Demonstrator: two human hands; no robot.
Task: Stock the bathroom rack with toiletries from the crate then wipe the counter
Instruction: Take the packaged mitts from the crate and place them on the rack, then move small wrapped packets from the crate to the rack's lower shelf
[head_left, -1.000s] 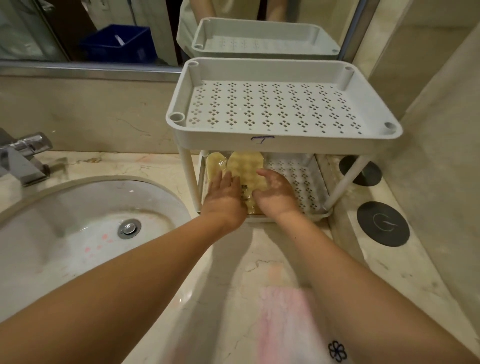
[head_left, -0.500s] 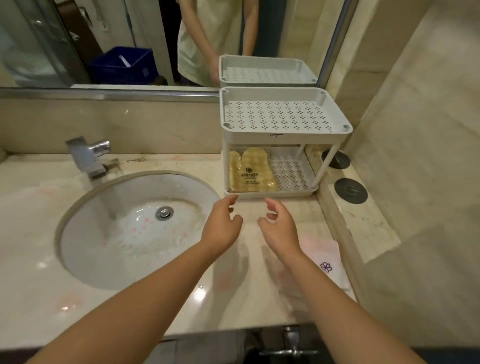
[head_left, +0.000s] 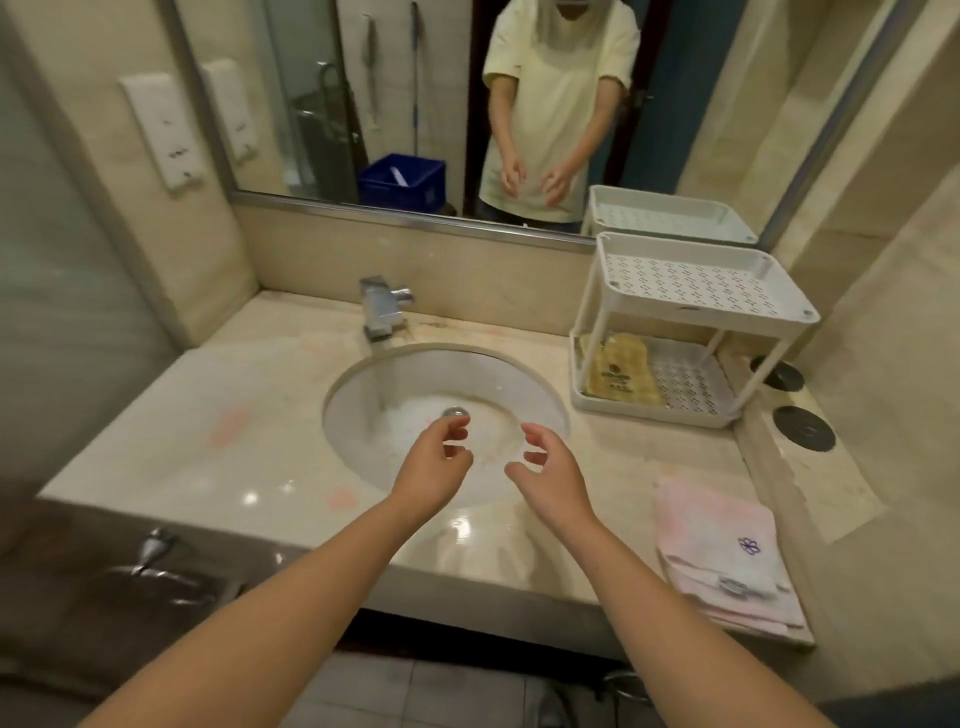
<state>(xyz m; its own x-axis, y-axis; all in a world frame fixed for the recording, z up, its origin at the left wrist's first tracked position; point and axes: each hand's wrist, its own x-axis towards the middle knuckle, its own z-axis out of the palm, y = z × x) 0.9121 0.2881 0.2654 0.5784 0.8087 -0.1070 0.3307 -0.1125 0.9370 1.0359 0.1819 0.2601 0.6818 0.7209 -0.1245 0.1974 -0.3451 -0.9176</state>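
The blue crate (head_left: 402, 179) shows only in the mirror (head_left: 311, 104), upper left. I'd say it sits behind the person, a full turn away. Over the sink (head_left: 395, 384) the left hand (head_left: 434, 467) and right hand (head_left: 550, 475) hover empty, fingers loosely curled. Back right stands the rack (head_left: 696, 312), with a yellow packet (head_left: 618, 371) lying front-to-back on its lower shelf. The right hand is nearer.

Marble counter (head_left: 270, 415) — rack (head_left: 696, 332), towel (head_left: 722, 551)
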